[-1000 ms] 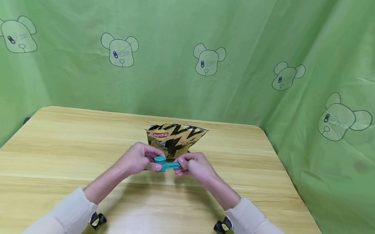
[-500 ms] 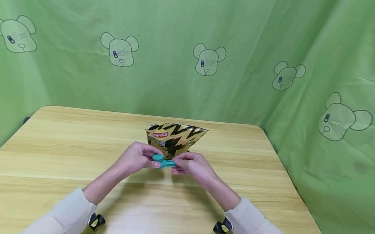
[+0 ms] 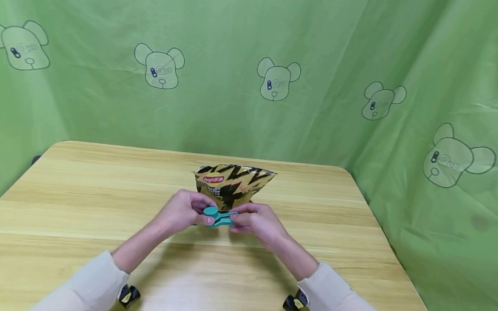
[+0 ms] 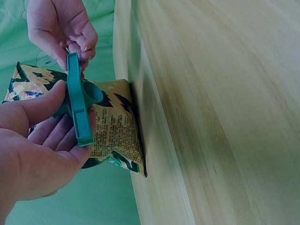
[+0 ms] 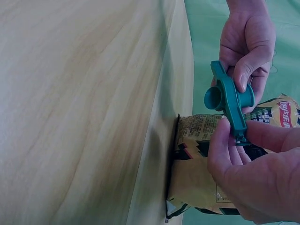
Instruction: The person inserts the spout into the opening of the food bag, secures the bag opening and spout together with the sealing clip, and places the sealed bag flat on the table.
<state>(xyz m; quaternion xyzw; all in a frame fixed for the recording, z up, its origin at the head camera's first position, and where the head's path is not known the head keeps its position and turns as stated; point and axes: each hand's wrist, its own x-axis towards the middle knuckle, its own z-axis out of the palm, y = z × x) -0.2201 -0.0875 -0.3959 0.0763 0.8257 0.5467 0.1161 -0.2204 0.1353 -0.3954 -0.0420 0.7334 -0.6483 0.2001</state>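
Note:
A teal bag clip (image 3: 219,221) with a round cap and a funnel-like spout is between both hands, in front of a gold and black Lay's chip bag (image 3: 233,181). The bag stands on the table. My left hand (image 3: 182,211) pinches the clip's cap side, thumb on top. The thumb and fingers of my right hand (image 3: 258,220) grip its other end. In the right wrist view the spout of the clip (image 5: 229,96) faces left, opposite the cap. The left wrist view shows the clip (image 4: 78,103) lengthwise, overlapping the bag (image 4: 115,131).
A light wood table (image 3: 91,200) lies under everything. Green curtains (image 3: 226,18) with bear-head drawings hang behind it and to the sides. Small black devices, a left one (image 3: 129,295) and a right one (image 3: 294,305), sit by the sleeves.
The right hand has shifted slightly left along the clip. The clip's two strips, close together half a second ago, now show a gap at the right end. The bag has stayed still.

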